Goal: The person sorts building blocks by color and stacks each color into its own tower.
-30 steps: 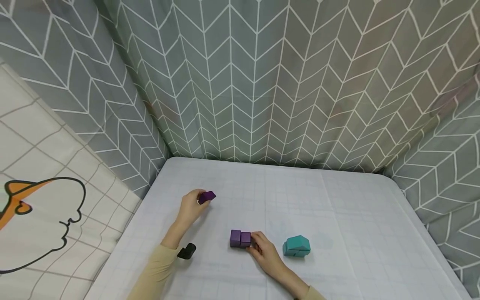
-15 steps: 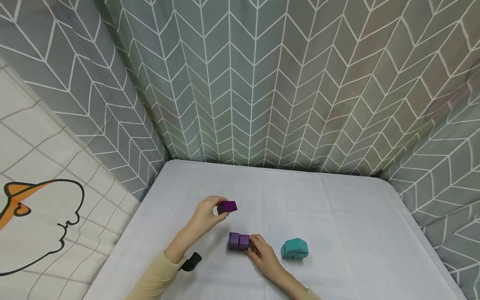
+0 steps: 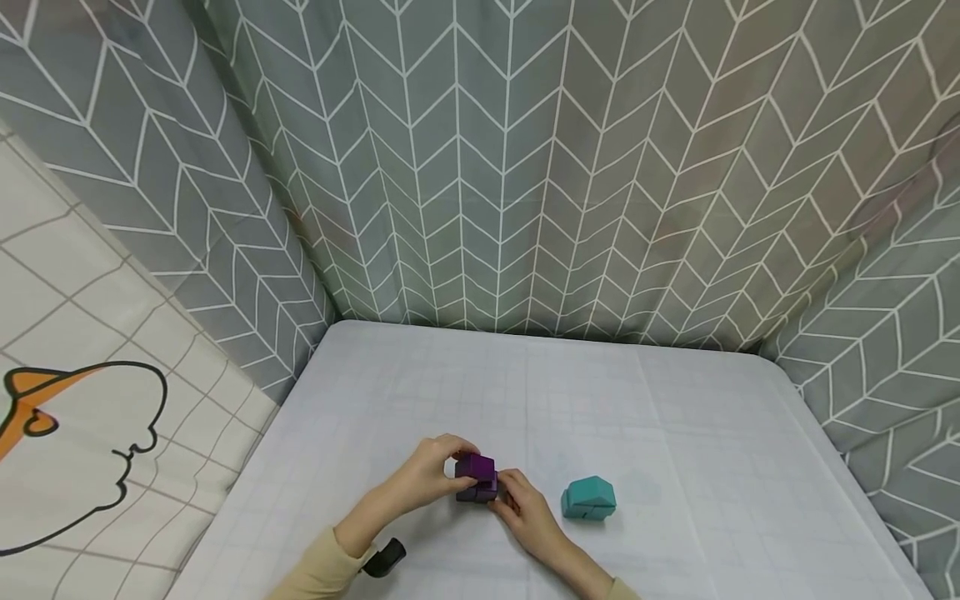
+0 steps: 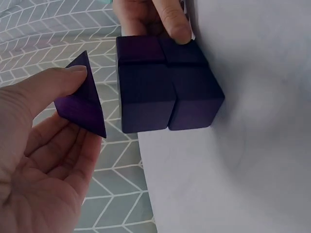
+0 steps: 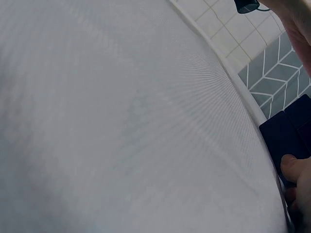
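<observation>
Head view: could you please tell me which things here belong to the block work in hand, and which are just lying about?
In hand:
- purple block pair, steadied by the right hand
- loose purple block, pinched by the left hand, over the pair

Lying about:
- teal block, to the right
- small black object, by the left sleeve

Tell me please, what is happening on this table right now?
A person is putting purple blocks together. The left hand pinches a small purple block just above the pair of purple cubes, which the right hand steadies on the white table. A teal block sits untouched beside the right hand.
</observation>
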Available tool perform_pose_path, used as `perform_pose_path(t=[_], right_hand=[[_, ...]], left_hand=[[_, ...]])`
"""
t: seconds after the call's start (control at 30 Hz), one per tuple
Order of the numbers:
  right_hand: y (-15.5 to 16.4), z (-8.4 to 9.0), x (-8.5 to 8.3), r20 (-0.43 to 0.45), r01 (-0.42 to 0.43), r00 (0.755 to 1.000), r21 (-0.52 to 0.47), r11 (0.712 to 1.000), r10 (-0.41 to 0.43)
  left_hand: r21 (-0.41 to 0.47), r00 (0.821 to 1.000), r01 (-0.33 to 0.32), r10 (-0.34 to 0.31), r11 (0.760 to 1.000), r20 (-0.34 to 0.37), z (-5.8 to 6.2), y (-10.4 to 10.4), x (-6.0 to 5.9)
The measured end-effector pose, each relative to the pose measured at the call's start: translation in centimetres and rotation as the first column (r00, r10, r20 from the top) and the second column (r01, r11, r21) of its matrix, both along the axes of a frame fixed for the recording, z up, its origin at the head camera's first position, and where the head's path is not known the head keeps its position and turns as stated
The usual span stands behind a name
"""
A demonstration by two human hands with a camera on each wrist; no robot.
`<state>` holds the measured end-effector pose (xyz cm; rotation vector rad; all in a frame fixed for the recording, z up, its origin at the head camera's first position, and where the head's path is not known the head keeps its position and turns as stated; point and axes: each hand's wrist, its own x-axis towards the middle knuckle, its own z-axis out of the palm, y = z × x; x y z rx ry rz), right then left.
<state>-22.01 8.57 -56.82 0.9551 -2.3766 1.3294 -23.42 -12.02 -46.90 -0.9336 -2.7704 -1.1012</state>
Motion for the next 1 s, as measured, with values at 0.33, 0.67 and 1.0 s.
perform_pose_path(t=[0.33,0.67,1.0], right_hand=[[0.2,0.0,-0.1,-0.017,-0.014,1.0,-0.009,1.0,0.014],[0.0,-0.1,0.0,-0.042,-0.025,0.999,-0.02,0.999,0.024],[0.1,0.0,-0.1,-0.041,-0.006,0.999,-0.002,1.0,0.006]], left_hand=[[-0.038,0.999,0.034,-0.033,0.999,0.015,-0.4,0.5,-0.1],[-0.082,1.0,0.03,-0.031,0.996,-0.003,-0.9,0.4,-0.1],[-0.075,1.0,0.022,-0.023,0.997,-0.005,-1.0,0.6,-0.1]])
